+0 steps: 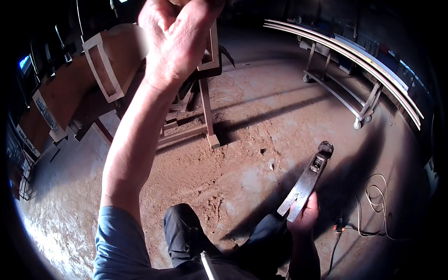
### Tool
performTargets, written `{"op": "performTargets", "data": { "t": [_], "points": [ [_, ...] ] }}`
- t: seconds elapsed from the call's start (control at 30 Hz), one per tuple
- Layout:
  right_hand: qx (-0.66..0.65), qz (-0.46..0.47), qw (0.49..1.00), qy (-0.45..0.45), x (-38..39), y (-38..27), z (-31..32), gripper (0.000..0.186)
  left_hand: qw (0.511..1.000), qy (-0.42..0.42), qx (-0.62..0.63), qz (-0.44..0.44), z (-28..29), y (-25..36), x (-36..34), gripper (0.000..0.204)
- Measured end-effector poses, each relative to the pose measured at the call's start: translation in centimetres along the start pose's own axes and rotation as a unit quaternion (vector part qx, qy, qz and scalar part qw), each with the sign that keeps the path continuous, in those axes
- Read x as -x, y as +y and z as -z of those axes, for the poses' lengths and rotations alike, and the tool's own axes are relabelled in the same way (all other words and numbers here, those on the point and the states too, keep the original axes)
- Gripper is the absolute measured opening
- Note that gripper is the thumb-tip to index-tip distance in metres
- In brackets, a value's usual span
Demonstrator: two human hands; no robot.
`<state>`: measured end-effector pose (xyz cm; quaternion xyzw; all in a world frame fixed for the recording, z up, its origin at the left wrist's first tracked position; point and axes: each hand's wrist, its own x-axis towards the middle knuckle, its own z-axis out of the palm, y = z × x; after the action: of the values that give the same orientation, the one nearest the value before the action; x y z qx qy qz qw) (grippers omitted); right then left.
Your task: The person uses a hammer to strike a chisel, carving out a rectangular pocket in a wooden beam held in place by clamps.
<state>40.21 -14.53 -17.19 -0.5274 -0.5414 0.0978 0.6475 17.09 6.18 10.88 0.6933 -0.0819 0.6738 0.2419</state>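
My left hand (175, 44) is raised at the top of the view, in front of a wooden frame (213, 46). Its fingers run past the upper edge, where a sliver of something brown shows beside them, so their grip is hidden. Low at the right, my right hand (305, 215) is closed around the near end of a long grey metal tool (304, 184). This tool has a forked near end, a square opening farther up and a dark rounded far end. It is held above the floor, tilted away from me.
Curved brown panels with pale frames (105, 67) stand at left. Beside them is a wooden stand (207, 109). A wheeled cart (336, 91) carries long boards at far right. A pale cord (385, 205) loops over the dusty floor (247, 186). A white cigarette-like stick (208, 266) juts up near my legs.
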Motion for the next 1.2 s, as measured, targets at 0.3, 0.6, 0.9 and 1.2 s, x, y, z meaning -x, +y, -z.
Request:
{"op": "performTargets", "data": {
  "t": [0.3,0.6,0.9,1.2],
  "points": [
    [-0.024,-0.101,0.994,-0.021,2.1,2.1,0.7,0.019,0.989,-0.089,0.010,-0.118,1.8,-1.6,1.4,0.044],
    [-0.027,-0.058,0.998,-0.026,1.8,0.6,1.0,0.021,0.969,-0.042,-0.133,-0.205,1.7,-2.1,5.3,0.023],
    [-0.035,-0.040,0.998,-0.047,2.0,0.8,1.1,0.019,0.964,-0.194,-0.070,-0.169,1.7,-0.6,5.0,0.030],
    [-0.049,-0.036,0.997,-0.055,2.0,0.8,1.3,0.021,0.978,-0.087,-0.045,-0.185,0.4,-1.5,5.0,0.015]
  ]
}}
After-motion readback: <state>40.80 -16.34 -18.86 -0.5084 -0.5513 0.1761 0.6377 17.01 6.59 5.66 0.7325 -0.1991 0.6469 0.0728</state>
